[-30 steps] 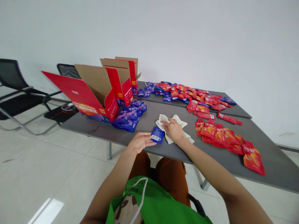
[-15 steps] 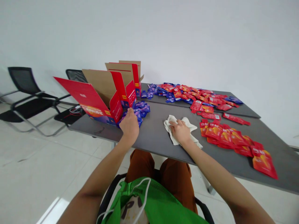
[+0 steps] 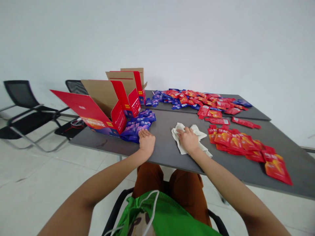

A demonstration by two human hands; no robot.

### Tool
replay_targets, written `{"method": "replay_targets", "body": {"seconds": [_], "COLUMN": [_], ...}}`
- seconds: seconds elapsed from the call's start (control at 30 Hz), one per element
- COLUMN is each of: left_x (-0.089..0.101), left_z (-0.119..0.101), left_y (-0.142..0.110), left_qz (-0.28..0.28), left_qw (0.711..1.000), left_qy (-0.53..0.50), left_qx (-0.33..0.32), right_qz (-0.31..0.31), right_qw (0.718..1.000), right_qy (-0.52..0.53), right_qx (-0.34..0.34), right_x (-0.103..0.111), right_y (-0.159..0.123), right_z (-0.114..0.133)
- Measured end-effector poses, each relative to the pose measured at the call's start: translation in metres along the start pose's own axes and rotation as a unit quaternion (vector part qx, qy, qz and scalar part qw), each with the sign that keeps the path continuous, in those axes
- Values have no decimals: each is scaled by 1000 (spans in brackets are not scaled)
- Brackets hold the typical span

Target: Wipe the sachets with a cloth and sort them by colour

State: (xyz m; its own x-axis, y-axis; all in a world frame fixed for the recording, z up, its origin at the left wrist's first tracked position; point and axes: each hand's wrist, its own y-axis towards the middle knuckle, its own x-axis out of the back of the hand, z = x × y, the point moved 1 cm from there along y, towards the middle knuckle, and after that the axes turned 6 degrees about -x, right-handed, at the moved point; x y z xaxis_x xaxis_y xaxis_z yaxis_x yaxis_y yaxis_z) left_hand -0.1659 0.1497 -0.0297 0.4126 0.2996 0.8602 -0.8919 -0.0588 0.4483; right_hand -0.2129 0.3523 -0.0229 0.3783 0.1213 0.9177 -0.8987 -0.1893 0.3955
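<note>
My left hand rests at the right front edge of a pile of blue-purple pouches. Its fingers are stretched out, with nothing seen held in them, and the tips are at the nearest pouch. On the grey table, my right hand is closed on a crumpled white cloth, its fingertips partly hidden in the folds. To the right of the cloth lies an overlapping row of red pouches with orange pictures. An open red carton stands left of the blue pile.
More open cartons stand behind the first. A mixed heap of red and blue pouches covers the back of the table. Single red pouches lie before it. Black chairs stand at the left.
My left hand has moved right and toward me, off the blue pouches, uncovering more of them. My right hand stays on the cloth. The view has shifted slightly.
</note>
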Motion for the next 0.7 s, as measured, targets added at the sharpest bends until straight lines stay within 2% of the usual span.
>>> {"method": "replay_targets", "body": {"seconds": [0.17,0.33,0.47,0.53,0.7], "left_x": [0,-1,-1,-6,-24], "left_z": [1,6,12,14,27], "left_y": [-10,-16,-15,-13,-5], "left_qz": [-22,-49,-93,-78,-1], "left_qw": [1000,995,987,988,987], "left_qy": [-5,-27,-17,-20,-79], "left_qx": [-18,-82,-132,-131,-140], "right_qz": [17,38,36,31,24], "right_qw": [1000,999,999,999,1000], "right_qy": [-3,-9,-10,-5,10], "right_qx": [-6,-8,-12,-8,-5], "right_x": [4,7,8,8,6], "right_y": [0,-1,-1,-1,-1], "right_z": [0,-1,-3,-3,-5]}}
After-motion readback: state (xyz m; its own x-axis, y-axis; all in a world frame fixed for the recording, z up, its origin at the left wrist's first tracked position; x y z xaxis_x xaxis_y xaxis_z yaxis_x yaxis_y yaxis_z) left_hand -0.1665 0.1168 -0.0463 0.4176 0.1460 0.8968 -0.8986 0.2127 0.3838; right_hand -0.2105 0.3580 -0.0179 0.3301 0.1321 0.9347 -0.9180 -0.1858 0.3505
